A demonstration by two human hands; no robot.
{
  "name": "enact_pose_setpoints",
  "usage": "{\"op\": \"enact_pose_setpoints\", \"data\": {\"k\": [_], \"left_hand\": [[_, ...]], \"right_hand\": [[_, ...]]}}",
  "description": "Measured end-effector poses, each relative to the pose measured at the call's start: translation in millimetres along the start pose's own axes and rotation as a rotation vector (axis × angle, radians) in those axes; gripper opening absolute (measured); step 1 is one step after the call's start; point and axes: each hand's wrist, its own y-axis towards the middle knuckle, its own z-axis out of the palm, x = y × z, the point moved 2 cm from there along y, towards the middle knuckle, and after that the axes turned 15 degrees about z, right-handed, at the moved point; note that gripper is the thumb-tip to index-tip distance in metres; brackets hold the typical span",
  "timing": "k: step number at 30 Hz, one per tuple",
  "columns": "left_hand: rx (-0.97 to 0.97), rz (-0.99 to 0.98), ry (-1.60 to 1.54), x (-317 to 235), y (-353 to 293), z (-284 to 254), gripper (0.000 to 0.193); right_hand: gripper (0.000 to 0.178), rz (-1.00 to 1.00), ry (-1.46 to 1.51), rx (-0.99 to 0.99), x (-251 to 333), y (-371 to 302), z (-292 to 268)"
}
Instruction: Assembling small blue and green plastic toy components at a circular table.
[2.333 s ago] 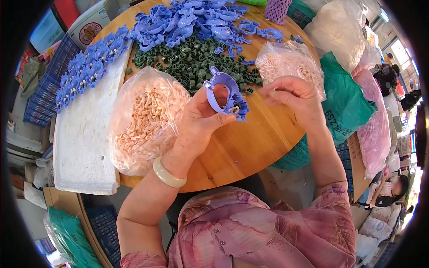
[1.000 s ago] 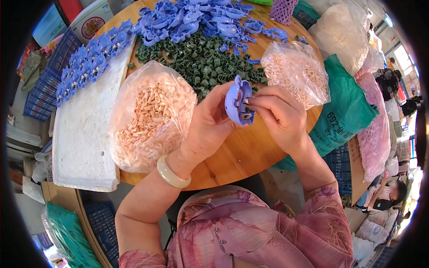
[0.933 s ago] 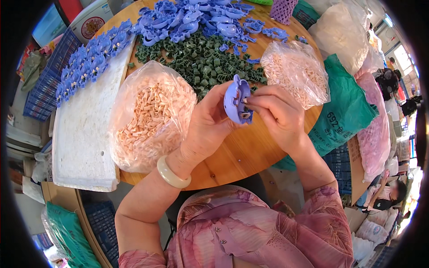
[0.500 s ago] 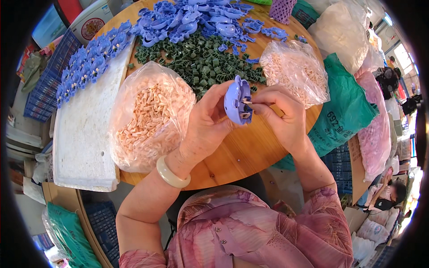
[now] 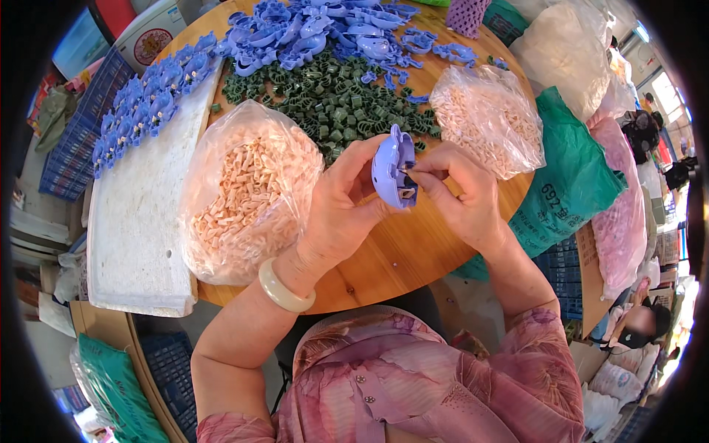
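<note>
A hollow periwinkle-blue plastic shell [image 5: 385,168] is gripped by my left hand [image 5: 343,199], thumb below and fingers behind, its open side turned to the right. At that opening, the thumb and forefinger of my right hand [image 5: 461,188] are pinched together; what lies between them is too small to make out. Pale bits show inside the shell. Left of my left hand, a clear bag [image 5: 247,196] holds many small cream-coloured plastic pieces. Beyond my hands lies a heap of dark green plastic parts [image 5: 340,103].
A pile of blue shells and parts [image 5: 317,33] covers the table's far side. Rows of blue pieces [image 5: 151,96] stand on a white board [image 5: 140,221] at left. Another bag of pale pieces [image 5: 487,118] lies right, near a green sack [image 5: 576,177]. The round wooden table [image 5: 399,251] curves before me.
The pale piece seen at my right fingertips half a second ago is no longer plainly visible there. My right hand has shifted slightly; my left hand keeps the shell in place.
</note>
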Motion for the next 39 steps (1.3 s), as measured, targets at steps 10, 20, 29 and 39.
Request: {"op": "enact_pose_setpoints", "data": {"k": [10,20,29,39], "left_hand": [[0.028,-0.001,-0.003,1.5,0.1,0.0,0.059],[0.011,0.016,0.000,4.7,0.3,-1.6,0.060],[-0.141,-0.189,-0.488,23.6,1.1,-14.7,0.051],[-0.089,-0.301,-0.578,19.8,3.0,-14.5,0.047]], "right_hand": [[0.010,0.014,-0.023,-0.035,-1.3,-4.7,-1.2],[0.006,0.293,0.252,-0.026,-8.1,-10.7,6.9],[0.006,0.400,0.426,0.055,-16.3,-5.7,-11.8],[0.015,0.018,0.135,-0.022,-9.0,-0.8,-6.0]]}}
